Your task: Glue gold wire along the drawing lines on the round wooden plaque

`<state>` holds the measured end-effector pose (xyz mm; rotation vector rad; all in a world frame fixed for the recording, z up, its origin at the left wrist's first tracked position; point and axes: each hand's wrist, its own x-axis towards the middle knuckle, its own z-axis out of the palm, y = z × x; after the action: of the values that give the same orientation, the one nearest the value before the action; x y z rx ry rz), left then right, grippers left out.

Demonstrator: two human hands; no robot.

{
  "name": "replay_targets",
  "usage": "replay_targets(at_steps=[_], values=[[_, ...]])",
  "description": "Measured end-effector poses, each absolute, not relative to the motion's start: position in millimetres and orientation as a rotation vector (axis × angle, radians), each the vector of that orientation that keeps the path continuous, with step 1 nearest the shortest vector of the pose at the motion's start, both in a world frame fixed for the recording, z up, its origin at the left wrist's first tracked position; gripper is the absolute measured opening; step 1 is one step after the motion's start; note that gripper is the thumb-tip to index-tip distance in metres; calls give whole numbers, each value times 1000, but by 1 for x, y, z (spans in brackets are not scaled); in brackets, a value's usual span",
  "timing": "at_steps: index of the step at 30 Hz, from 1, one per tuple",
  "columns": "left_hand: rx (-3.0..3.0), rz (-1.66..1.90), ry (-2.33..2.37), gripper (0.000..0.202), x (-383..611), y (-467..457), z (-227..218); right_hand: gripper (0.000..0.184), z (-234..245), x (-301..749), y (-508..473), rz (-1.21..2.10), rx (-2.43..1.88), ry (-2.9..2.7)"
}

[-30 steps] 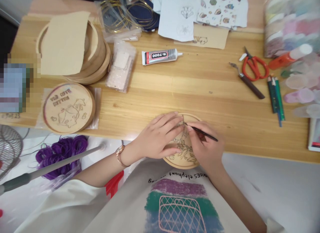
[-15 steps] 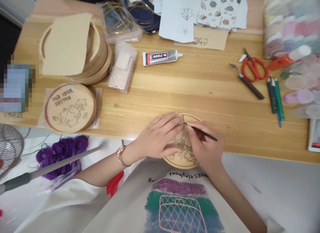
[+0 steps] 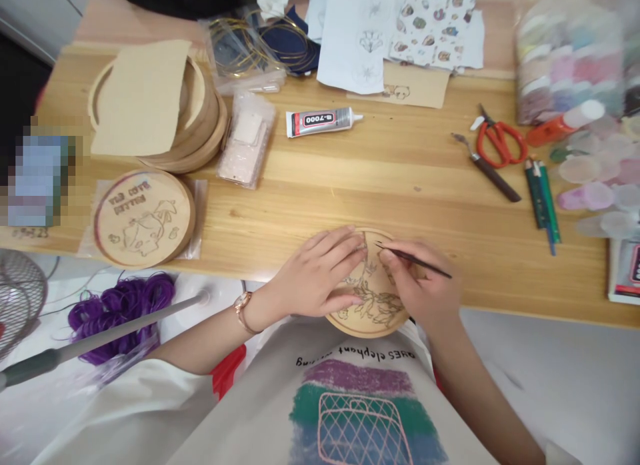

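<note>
Fingers (image 3: 343,248) of the left hand (image 3: 315,278) are pressing spread and flat on a round wooden disc (image 3: 375,305) bearing a burned floral drawing, while the right hand (image 3: 420,285), nearer the tool, is pinching a slim dark tool (image 3: 423,263), its long axis running from 10 to 4 o'clock with the tip over the disc's upper part. At 10 o'clock from the hands, a clear plastic bag (image 3: 245,165) is holding pale pink pieces (image 3: 243,148) on the tabletop (image 3: 400,185), and a second bag (image 3: 235,52) beyond it is holding gold wire coils (image 3: 260,45).

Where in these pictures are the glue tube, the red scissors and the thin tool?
Glue tube (image 3: 320,122): head view, on its grey body.
Red scissors (image 3: 479,142): head view, on the left handle loop.
Thin tool (image 3: 430,268): head view, on its dark shaft.
</note>
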<state>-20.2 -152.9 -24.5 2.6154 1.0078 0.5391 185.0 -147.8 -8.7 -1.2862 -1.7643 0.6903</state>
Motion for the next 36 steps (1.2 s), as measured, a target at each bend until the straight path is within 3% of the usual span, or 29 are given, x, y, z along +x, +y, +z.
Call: replay_targets(at_steps=[7, 17, 36], values=[[2615, 531, 1015, 67, -20, -153, -24, 18, 0, 212, -107, 812, -865, -2215], [2607, 529, 1020, 69, -20, -153, -24, 19, 26, 203, -56, 1332, -690, -2585], [2601, 518, 1016, 67, -19, -153, -22, 19, 19, 202, -53, 1330, -708, -2516]])
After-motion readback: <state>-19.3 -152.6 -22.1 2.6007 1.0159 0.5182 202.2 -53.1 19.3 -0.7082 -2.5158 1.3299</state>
